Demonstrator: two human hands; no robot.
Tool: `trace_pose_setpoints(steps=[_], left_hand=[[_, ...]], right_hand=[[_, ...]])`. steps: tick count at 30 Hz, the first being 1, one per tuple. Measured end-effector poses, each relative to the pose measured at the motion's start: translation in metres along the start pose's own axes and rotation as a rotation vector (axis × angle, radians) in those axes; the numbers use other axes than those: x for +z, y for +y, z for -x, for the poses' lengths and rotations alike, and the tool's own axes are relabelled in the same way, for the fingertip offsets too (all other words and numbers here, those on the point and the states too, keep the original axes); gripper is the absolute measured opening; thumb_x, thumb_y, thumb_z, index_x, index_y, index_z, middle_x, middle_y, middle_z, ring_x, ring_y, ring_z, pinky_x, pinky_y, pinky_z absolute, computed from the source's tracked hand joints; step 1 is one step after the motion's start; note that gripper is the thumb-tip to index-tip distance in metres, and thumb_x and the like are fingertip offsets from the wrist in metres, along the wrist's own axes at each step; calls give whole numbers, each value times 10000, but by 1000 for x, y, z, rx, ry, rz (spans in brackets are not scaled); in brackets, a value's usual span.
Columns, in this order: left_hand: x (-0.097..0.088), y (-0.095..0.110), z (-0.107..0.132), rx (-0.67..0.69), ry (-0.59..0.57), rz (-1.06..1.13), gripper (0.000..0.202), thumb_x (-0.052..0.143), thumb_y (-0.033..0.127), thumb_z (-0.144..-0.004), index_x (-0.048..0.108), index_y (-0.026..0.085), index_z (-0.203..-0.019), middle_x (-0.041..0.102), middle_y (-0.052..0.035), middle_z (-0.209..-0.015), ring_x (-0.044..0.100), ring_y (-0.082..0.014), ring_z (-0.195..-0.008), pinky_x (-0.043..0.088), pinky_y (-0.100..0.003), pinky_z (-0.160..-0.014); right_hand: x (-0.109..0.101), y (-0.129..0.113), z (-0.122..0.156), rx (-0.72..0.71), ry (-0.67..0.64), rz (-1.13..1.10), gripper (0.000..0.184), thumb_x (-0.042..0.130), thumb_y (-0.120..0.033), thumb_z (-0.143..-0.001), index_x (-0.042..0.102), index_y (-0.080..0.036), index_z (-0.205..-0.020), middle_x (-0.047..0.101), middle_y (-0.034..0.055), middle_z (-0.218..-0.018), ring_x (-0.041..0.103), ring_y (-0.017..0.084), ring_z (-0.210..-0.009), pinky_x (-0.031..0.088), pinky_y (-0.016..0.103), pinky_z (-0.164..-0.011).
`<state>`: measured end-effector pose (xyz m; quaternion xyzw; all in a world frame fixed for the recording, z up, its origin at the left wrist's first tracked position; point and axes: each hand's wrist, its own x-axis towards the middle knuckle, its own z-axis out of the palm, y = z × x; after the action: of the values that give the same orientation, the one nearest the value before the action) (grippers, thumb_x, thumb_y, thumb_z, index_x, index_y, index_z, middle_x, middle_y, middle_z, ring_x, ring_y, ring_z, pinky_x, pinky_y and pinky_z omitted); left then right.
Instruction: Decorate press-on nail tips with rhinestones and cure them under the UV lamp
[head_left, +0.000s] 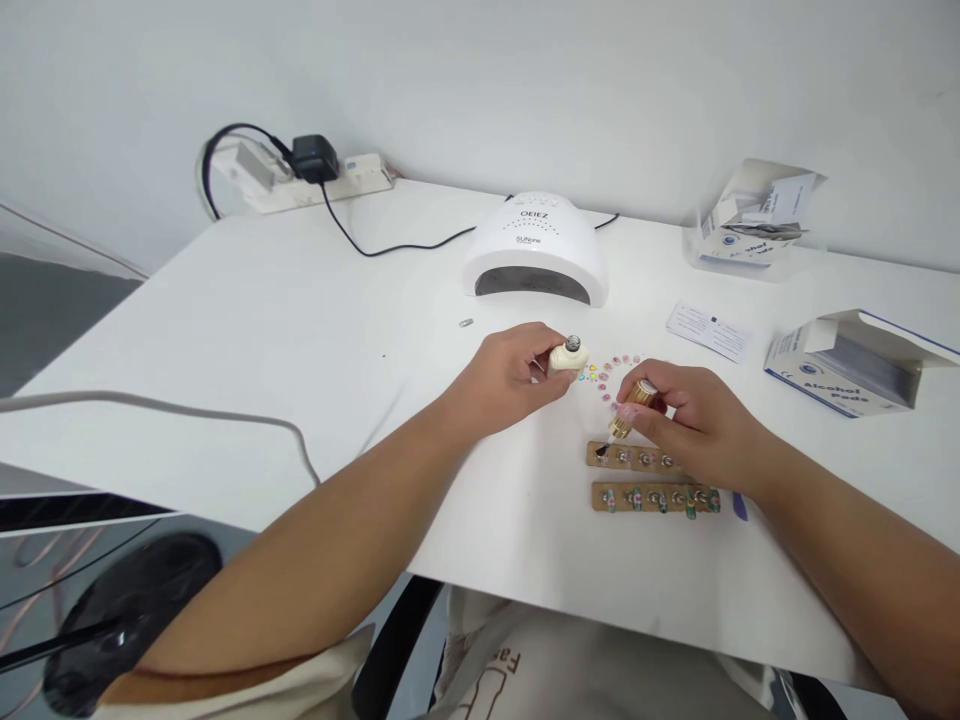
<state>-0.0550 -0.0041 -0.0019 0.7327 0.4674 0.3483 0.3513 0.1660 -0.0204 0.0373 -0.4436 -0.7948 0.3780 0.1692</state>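
Fingers of your left hand (pixel 517 378) are wrapped round the bottle (pixel 566 360), its neck up and uncapped; your right hand (pixel 694 415) pinches the gold cap (pixel 621 428), brush (pixel 603 452) slanting down to the left end of the far strip (pixel 634 460); can't tell if it's touching; your forearms (pixel 352 510) cross the near edge of the table (pixel 480 540), which runs wide off to your left, lamp (pixel 536 245) just past your left hand; near box (pixel 832 390) sits open with pale stuff (pixel 870 360) inside, far box (pixel 739 245) holds packets (pixel 784 203).
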Motion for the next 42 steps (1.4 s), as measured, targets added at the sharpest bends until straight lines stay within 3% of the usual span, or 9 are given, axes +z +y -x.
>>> trace_pose_setpoints(steps=[7,14,19,23,30,36,42], left_hand=[[-1,-3,0,4,-7,-26,88,590,247,-808,603,174,-856,560,-15,-799,527,-131,-710,456,-266,-642],[0,-1,1,6,-8,-17,73,588,245,-813,594,175,-833,548,-10,-787,518,-122,-689,459,-255,-622],[-1,-1,1,16,-12,-33,60,589,231,-813,599,175,-829,560,-14,-798,530,-126,-708,471,-262,-643],[-1,0,2,57,-35,-65,61,588,221,-811,602,175,-848,571,-20,-811,532,-124,-705,475,-264,-644],[4,11,7,195,-116,-203,116,568,200,-818,612,162,-918,565,-28,-793,502,-108,-633,403,-223,-519],[9,14,10,281,-138,-271,150,542,203,-840,604,161,-969,568,-37,-800,519,-126,-666,430,-250,-585],[11,12,10,296,-138,-282,146,549,198,-837,595,162,-972,531,-18,-780,478,-108,-627,438,-256,-613]], right_hand=[[-7,0,1,125,22,-29,193,496,-393,-890,566,-213,-876,690,0,-766,520,114,-563,408,263,-575],[-2,-1,1,43,-8,-39,150,503,-332,-883,565,-207,-829,623,-25,-667,513,112,-577,400,252,-584],[-4,3,0,84,9,-17,184,492,-379,-895,570,-215,-861,668,-11,-727,527,114,-561,408,257,-558],[-13,-1,4,57,122,-22,163,536,-370,-874,587,-220,-837,648,-16,-664,517,112,-522,403,259,-530],[-26,-9,17,-149,536,-140,140,539,-407,-875,562,-269,-881,605,6,-674,579,178,-599,452,329,-554],[-24,-9,17,-170,495,83,154,517,-424,-890,562,-278,-903,606,0,-654,556,164,-558,424,320,-527],[-19,-4,14,-178,488,143,195,516,-434,-891,585,-252,-912,617,6,-666,560,155,-584,423,300,-538]])
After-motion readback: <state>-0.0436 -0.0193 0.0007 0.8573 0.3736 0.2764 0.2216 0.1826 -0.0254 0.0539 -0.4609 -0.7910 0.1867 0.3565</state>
